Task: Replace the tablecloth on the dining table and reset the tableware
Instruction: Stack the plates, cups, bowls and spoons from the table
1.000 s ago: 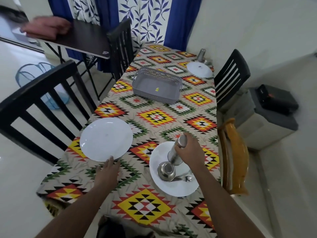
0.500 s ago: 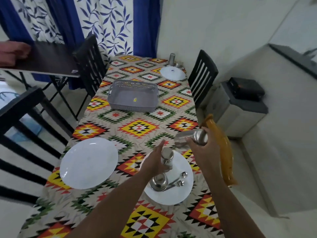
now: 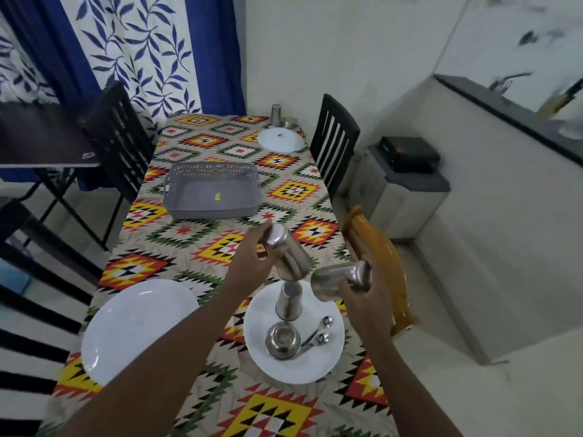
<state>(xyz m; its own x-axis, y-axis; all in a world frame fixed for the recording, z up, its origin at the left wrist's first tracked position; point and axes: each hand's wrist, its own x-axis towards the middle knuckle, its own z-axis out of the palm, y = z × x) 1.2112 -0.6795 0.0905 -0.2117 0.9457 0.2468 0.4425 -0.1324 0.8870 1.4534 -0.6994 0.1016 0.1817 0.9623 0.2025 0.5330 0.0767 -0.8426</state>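
- The left hand (image 3: 249,263) is wrapped round a steel tumbler (image 3: 288,252), held in the air and tilted, its closed base up and toward the far end of the table, its mouth down and toward the person.
- The right hand (image 3: 362,290) grips a second steel tumbler (image 3: 339,279) lying almost level, its long axis running left to right, mouth toward the left hand.
- The two held tumblers are close together, the mouths nearly meeting; whether they touch cannot be told through the blur.
- Directly below the left hand's tumbler a third steel tumbler (image 3: 288,301) stands on the white plate (image 3: 331,357) near the table's right edge at the near end, with a small steel bowl (image 3: 282,340) and two spoons (image 3: 318,334) beside it on the same plate.
- The left hand is nearer that standing tumbler; it lies just beneath and slightly toward the person from both hands.
- An empty white plate (image 3: 135,326) sits by the near left edge; a grey basket (image 3: 213,195) stands mid-table; another white plate (image 3: 280,140) with a steel tumbler (image 3: 275,115) behind it is at the far right corner.
- The patterned tablecloth (image 3: 205,247) is already spread, so my judgement is that the tumblers are being shared out among the place settings.
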